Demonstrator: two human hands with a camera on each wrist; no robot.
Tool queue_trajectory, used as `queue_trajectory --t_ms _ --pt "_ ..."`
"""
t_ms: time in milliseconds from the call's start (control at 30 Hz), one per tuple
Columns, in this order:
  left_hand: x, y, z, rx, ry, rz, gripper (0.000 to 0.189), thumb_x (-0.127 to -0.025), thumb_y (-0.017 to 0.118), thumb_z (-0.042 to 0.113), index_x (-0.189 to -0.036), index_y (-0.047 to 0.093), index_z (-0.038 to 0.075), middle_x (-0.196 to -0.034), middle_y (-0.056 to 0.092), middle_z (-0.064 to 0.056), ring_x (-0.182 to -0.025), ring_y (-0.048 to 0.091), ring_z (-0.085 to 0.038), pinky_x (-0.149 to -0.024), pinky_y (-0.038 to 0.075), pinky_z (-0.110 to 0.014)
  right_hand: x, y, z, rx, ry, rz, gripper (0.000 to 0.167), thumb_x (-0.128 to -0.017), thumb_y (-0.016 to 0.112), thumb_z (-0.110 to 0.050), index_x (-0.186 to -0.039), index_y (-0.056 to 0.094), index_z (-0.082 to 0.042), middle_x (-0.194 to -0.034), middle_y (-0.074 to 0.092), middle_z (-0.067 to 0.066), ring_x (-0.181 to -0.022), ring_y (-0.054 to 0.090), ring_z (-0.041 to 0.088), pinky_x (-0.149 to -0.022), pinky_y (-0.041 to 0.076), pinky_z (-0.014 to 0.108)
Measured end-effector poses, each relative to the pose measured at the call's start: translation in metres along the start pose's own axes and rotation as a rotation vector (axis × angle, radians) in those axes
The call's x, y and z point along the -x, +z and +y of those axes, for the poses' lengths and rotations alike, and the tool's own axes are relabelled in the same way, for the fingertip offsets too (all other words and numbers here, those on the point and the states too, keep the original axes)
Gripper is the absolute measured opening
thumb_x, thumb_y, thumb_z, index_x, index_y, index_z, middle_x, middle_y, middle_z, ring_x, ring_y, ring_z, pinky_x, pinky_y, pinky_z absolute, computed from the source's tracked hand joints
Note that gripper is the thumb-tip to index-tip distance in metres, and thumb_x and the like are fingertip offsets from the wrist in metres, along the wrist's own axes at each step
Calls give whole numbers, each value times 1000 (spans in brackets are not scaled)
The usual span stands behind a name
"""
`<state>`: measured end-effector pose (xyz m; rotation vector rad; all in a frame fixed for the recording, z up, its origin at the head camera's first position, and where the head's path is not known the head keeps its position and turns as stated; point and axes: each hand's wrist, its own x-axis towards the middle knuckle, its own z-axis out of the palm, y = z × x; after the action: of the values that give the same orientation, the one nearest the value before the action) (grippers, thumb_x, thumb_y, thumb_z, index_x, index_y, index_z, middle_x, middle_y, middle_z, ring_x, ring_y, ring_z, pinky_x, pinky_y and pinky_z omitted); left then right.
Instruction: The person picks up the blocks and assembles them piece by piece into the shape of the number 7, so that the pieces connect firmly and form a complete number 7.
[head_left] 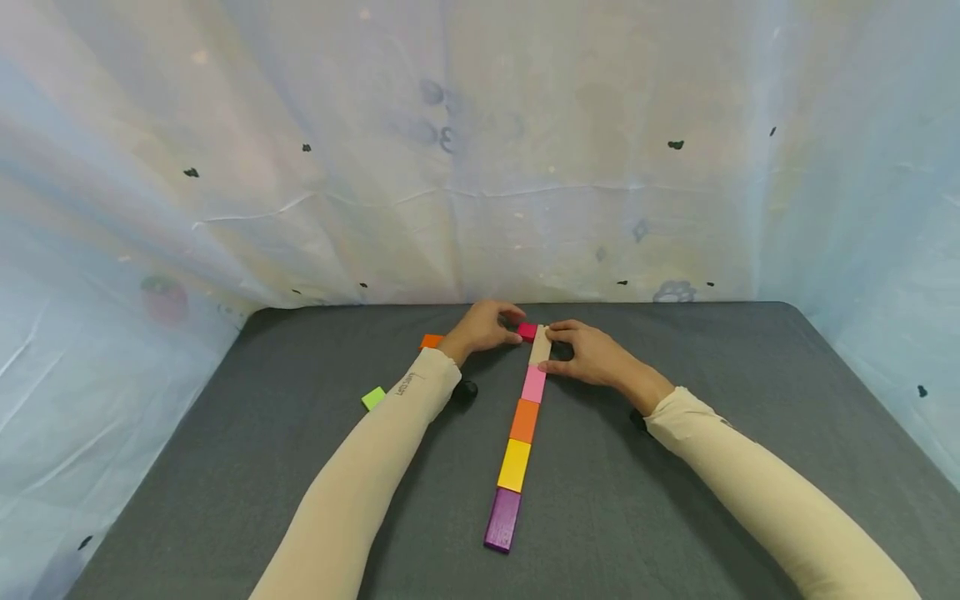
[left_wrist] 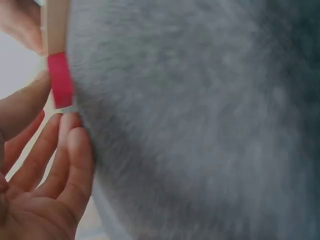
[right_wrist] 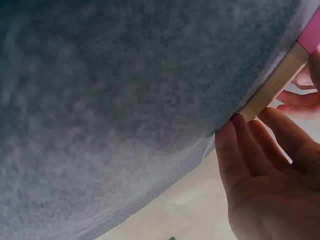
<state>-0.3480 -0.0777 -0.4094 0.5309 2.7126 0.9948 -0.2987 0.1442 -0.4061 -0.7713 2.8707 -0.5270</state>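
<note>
At the far end of a row of coloured blocks, my left hand (head_left: 483, 327) is at a red block (head_left: 527, 332). Its thumb touches the red block's side and its fingertips lie around the end, as the left wrist view shows. From the right side, my right hand (head_left: 600, 357) holds a plain wooden block (head_left: 541, 345) lengthwise, thumb near one end and fingers at the other. The red block lies against the plain block's far left. Toward me, a pink block (head_left: 533, 384), an orange block (head_left: 523, 421), a yellow block (head_left: 514, 465) and a purple block (head_left: 502, 520) continue the row.
Left of the row, partly behind my left forearm, are a lime green block (head_left: 373, 398) and another orange block (head_left: 431, 341). The dark grey tabletop (head_left: 675, 533) ends at a pale patterned curtain (head_left: 525, 208) behind and at both sides.
</note>
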Motion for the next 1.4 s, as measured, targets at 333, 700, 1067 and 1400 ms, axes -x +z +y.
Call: queue_trajectory --t_ms 333,700,1067,1400 --pt "22 -34 -25 73 78 -71 45 -90 75 21 -132 65 12 -120 69 -5 -108 63 -24 -87 55 -35 1 5 3 7 -8 -4 73 -91 69 -46 -145 50 -1 -151 46 20 -136 47 39 -112 38 56" --pt "57 -73 -65 45 71 -38 41 -91 73 18 -131 65 9 -118 69 -8 -105 65 -25 -90 54 -40 1 2 -1 -2 -16 7 73 -92 68 -47 -145 49 -1 -152 45 19 -138 46 38 -113 37 55" --pt "75 -86 -87 -29 38 -9 42 -88 76 16 -129 67 12 -122 68 -8 -110 62 -27 -92 53 -43 0 4 1 -7 -14 8 73 -92 68 -47 -146 48 -1 -153 44 19 -138 45 38 -113 37 56" --pt "70 -86 -88 -151 48 -60 45 -83 81 14 -126 69 12 -128 65 -9 -110 62 -28 -96 51 -44 0 6 0 -2 -11 11 74 -92 67 -48 -146 48 -2 -153 44 19 -138 45 38 -113 37 56"
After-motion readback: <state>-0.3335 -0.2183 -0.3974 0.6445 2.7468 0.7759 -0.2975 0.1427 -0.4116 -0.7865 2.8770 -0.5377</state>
